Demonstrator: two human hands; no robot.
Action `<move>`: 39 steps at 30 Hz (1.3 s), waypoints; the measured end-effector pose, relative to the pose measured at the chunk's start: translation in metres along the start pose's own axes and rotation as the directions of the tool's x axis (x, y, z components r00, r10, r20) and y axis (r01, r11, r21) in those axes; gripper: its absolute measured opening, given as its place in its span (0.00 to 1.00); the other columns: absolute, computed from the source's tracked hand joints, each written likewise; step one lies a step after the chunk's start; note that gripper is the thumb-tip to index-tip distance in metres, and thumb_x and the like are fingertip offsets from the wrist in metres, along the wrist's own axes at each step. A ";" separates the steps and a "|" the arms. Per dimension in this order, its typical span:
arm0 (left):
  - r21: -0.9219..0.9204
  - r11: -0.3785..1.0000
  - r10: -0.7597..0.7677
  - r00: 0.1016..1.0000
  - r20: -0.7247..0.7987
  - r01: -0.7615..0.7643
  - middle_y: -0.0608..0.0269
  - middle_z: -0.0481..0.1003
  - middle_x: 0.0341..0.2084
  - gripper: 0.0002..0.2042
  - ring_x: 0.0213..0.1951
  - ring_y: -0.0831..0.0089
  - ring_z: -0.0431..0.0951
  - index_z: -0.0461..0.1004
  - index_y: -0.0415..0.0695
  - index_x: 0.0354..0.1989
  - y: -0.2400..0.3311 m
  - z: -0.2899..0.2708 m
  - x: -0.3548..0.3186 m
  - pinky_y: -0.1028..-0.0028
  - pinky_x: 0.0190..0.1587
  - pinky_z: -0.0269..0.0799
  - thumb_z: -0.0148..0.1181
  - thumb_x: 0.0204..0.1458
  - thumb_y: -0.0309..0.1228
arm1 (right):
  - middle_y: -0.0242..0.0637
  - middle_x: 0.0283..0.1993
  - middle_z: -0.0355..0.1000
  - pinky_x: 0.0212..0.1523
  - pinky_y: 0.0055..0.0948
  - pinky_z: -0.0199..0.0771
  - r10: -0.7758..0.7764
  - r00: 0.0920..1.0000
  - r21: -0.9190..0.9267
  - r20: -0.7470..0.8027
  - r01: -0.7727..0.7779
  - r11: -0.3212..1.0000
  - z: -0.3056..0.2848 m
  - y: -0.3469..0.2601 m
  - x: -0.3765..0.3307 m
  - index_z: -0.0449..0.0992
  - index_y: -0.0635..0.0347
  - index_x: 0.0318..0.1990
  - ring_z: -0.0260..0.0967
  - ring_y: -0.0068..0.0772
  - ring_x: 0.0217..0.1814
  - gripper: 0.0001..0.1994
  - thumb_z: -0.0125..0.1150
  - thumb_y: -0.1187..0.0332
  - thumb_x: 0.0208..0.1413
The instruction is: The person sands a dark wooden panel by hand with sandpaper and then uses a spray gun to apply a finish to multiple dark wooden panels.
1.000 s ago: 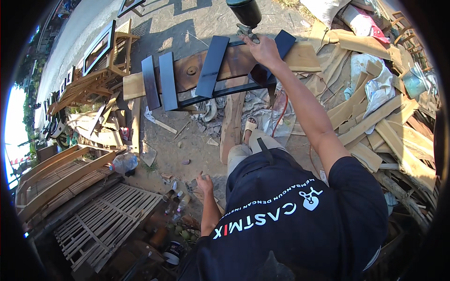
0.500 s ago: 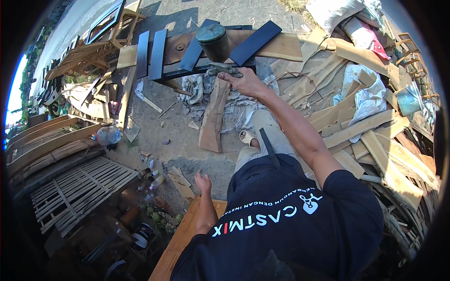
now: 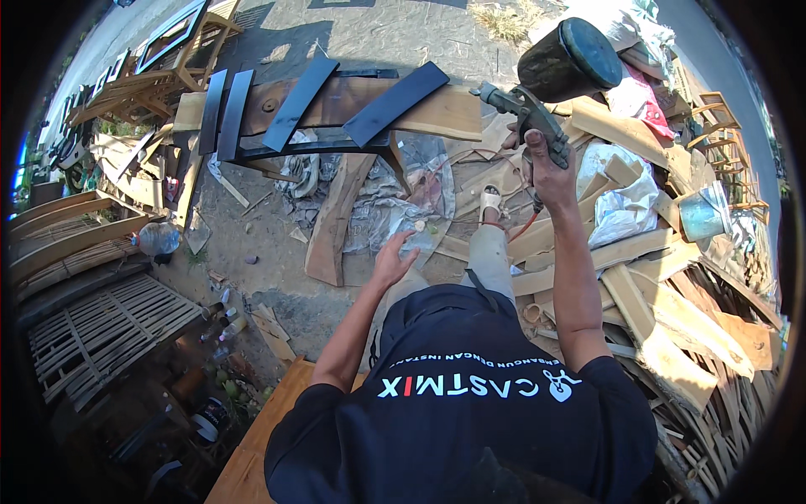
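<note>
My right hand is wrapped round the handle of a paint spray gun, raised at the right with its nozzle toward the left. A dark, paint-stained cup sits on top of the gun, and a reddish hose hangs below the grip. Nothing is in my left hand, which hovers with fingers apart in front of my body. Several dark-painted boards, among them a wide slanted board, rest across a long wooden plank ahead of me. Under that plank is a black frame.
A bare wooden board leans below the plank beside crumpled plastic sheeting. Scrap timber is piled at the right, near a blue bucket. Slatted bamboo and a clear jug are at the left.
My right hand has swung the spray gun right, away from over the painted boards, and the gun has turned. My left hand has moved up and right. My feet have shifted.
</note>
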State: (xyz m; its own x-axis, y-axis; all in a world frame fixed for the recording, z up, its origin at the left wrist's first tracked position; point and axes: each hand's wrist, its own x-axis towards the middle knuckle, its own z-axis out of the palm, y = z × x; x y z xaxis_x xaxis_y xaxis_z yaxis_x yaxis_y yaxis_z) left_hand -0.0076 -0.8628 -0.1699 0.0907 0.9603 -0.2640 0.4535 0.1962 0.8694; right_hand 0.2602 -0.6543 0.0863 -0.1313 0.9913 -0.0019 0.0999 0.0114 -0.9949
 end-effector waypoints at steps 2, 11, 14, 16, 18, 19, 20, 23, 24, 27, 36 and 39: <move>-0.060 0.982 0.187 0.978 0.096 -0.182 0.46 0.74 0.59 0.31 0.59 0.49 0.75 0.68 0.43 0.67 0.087 0.029 0.078 0.57 0.62 0.71 0.69 0.56 0.40 | 0.31 0.35 0.82 0.18 0.18 0.55 0.001 1.000 -0.020 -0.025 -0.001 1.000 -0.034 0.006 0.027 0.81 0.64 0.52 0.58 0.12 0.17 0.29 0.56 0.42 0.69; -0.047 0.994 0.108 0.894 0.435 -0.098 0.44 0.83 0.34 0.21 0.40 0.48 0.84 0.83 0.46 0.49 0.142 0.244 0.306 0.52 0.45 0.76 0.61 0.62 0.51 | 0.43 0.37 0.80 0.16 0.19 0.55 -0.189 0.982 0.133 0.002 0.187 0.973 -0.158 -0.010 0.183 0.74 0.70 0.55 0.59 0.15 0.16 0.34 0.48 0.39 0.72; 0.121 0.993 -0.012 0.975 0.221 -0.015 0.44 0.82 0.34 0.18 0.38 0.44 0.82 0.84 0.46 0.46 0.099 0.238 0.318 0.49 0.42 0.76 0.57 0.64 0.47 | 0.42 0.37 0.79 0.16 0.20 0.55 -0.161 0.987 0.030 -0.021 0.162 0.986 -0.223 -0.012 0.225 0.74 0.69 0.56 0.57 0.17 0.15 0.36 0.45 0.36 0.71; 0.206 0.979 -0.015 0.997 0.070 0.001 0.46 0.82 0.33 0.14 0.39 0.44 0.82 0.82 0.45 0.44 0.082 0.218 0.314 0.49 0.42 0.75 0.59 0.64 0.43 | 0.39 0.37 0.79 0.15 0.19 0.54 -0.166 0.986 -0.044 -0.022 0.165 0.985 -0.262 -0.008 0.248 0.75 0.68 0.56 0.57 0.16 0.15 0.34 0.46 0.38 0.72; 0.270 0.963 0.032 0.998 -0.060 -0.014 0.49 0.81 0.33 0.11 0.40 0.45 0.81 0.80 0.43 0.40 0.077 0.211 0.312 0.50 0.43 0.74 0.59 0.63 0.38 | 0.38 0.36 0.79 0.15 0.19 0.54 -0.160 0.987 -0.059 -0.009 0.159 0.985 -0.284 0.001 0.265 0.75 0.67 0.55 0.57 0.15 0.15 0.31 0.48 0.41 0.72; 0.285 0.958 0.054 0.994 -0.094 -0.025 0.49 0.81 0.33 0.10 0.41 0.45 0.81 0.79 0.43 0.40 0.081 0.210 0.311 0.51 0.44 0.74 0.59 0.63 0.37 | 0.37 0.35 0.80 0.16 0.18 0.54 -0.138 0.990 -0.048 0.006 0.138 0.989 -0.291 0.007 0.270 0.76 0.66 0.54 0.57 0.14 0.15 0.29 0.49 0.43 0.73; 0.299 0.954 0.079 0.989 -0.122 -0.039 0.49 0.80 0.34 0.10 0.41 0.46 0.80 0.79 0.43 0.40 0.087 0.210 0.313 0.51 0.44 0.73 0.59 0.63 0.36 | 0.36 0.35 0.80 0.16 0.18 0.54 -0.115 0.993 -0.043 0.017 0.116 0.992 -0.297 0.013 0.277 0.76 0.66 0.54 0.57 0.13 0.15 0.28 0.51 0.44 0.73; 0.251 0.968 0.069 0.970 -0.232 -0.009 0.51 0.79 0.36 0.08 0.44 0.49 0.79 0.77 0.43 0.40 0.112 0.208 0.316 0.53 0.46 0.73 0.59 0.62 0.34 | 0.35 0.32 0.79 0.14 0.18 0.54 -0.131 0.989 -0.154 0.070 0.140 0.978 -0.304 0.043 0.304 0.77 0.68 0.51 0.58 0.13 0.15 0.30 0.52 0.42 0.71; 0.258 0.966 0.090 0.958 -0.273 -0.017 0.51 0.78 0.36 0.07 0.44 0.49 0.79 0.77 0.43 0.40 0.120 0.205 0.316 0.53 0.46 0.73 0.59 0.62 0.34 | 0.35 0.31 0.79 0.14 0.18 0.53 -0.113 0.990 -0.132 0.084 0.124 0.983 -0.304 0.055 0.315 0.78 0.67 0.50 0.59 0.12 0.15 0.29 0.54 0.43 0.71; 0.278 0.960 0.132 0.915 -0.381 -0.023 0.53 0.77 0.35 0.07 0.43 0.50 0.79 0.75 0.43 0.40 0.146 0.193 0.319 0.54 0.48 0.73 0.60 0.62 0.34 | 0.32 0.32 0.79 0.16 0.19 0.51 -0.066 0.983 -0.099 0.170 0.083 0.992 -0.295 0.077 0.356 0.80 0.64 0.48 0.56 0.11 0.15 0.23 0.60 0.49 0.70; 0.077 0.953 -0.235 0.876 -0.420 0.293 0.49 0.78 0.34 0.11 0.41 0.49 0.80 0.77 0.41 0.38 0.133 0.192 0.313 0.53 0.48 0.75 0.59 0.62 0.37 | 0.31 0.29 0.78 0.27 0.24 0.62 0.016 0.792 -0.278 0.610 0.194 0.941 -0.155 0.106 0.470 0.82 0.66 0.47 0.61 0.15 0.24 0.27 0.58 0.44 0.70; -0.086 0.861 -0.501 0.805 -0.316 0.502 0.45 0.80 0.36 0.13 0.43 0.45 0.81 0.79 0.40 0.39 0.135 0.218 0.298 0.51 0.47 0.75 0.59 0.63 0.39 | 0.33 0.33 0.80 0.39 0.29 0.70 0.124 0.646 -0.279 0.753 0.142 0.950 -0.087 0.114 0.489 0.83 0.65 0.48 0.70 0.22 0.35 0.24 0.58 0.48 0.70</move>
State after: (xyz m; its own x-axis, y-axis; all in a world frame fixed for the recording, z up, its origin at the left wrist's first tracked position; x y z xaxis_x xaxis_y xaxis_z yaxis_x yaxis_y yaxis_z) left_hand 0.2739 -0.5935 -0.2220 -0.4346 0.7377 -0.5165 0.3593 0.6680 0.6517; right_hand 0.2934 -0.1564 -0.0196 -0.8153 0.5431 -0.2006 0.3511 0.1883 -0.9172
